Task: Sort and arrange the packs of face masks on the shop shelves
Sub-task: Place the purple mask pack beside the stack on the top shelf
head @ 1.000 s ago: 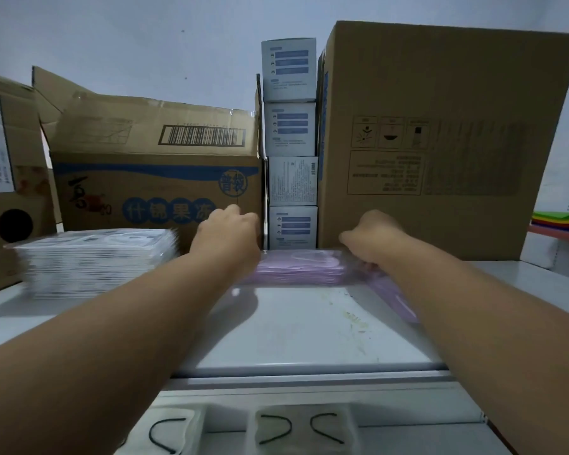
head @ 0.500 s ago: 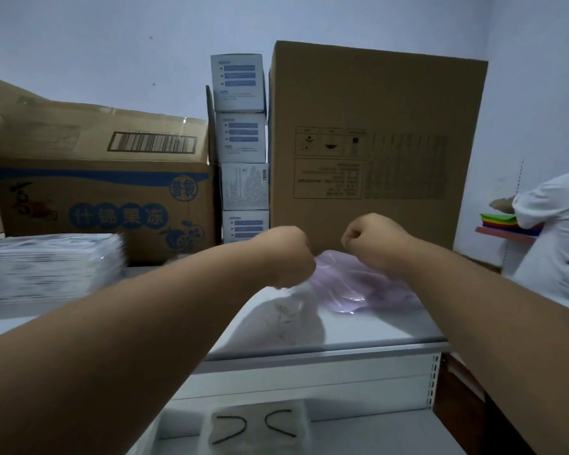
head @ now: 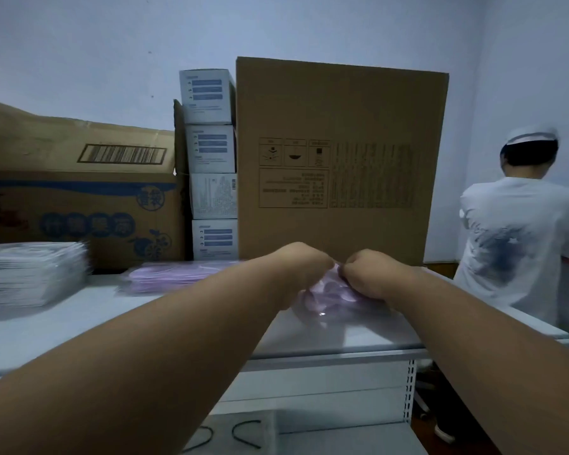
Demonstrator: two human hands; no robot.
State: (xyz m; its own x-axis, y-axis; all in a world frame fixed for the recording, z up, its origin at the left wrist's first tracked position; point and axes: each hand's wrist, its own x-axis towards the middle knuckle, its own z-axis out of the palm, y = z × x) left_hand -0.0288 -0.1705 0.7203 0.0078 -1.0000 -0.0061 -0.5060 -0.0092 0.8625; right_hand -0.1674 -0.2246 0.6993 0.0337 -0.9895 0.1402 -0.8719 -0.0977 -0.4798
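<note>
A crumpled clear pack of pink face masks lies on the top shelf in front of the tall cardboard box. My left hand and my right hand are close together above it, fingers curled, both pinching its plastic at the top. A flat pile of pink mask packs rests on the shelf to the left of my hands. Further left sits a stack of white mask packs.
A tall cardboard box stands behind my hands, with a column of small white boxes beside it and a printed carton to the left. A person in a white shirt stands at the right. Masks with black loops lie on the lower shelf.
My hands have come together from apart and bunched up the right pink pack. The view has swung right, bringing the person at the right into sight.
</note>
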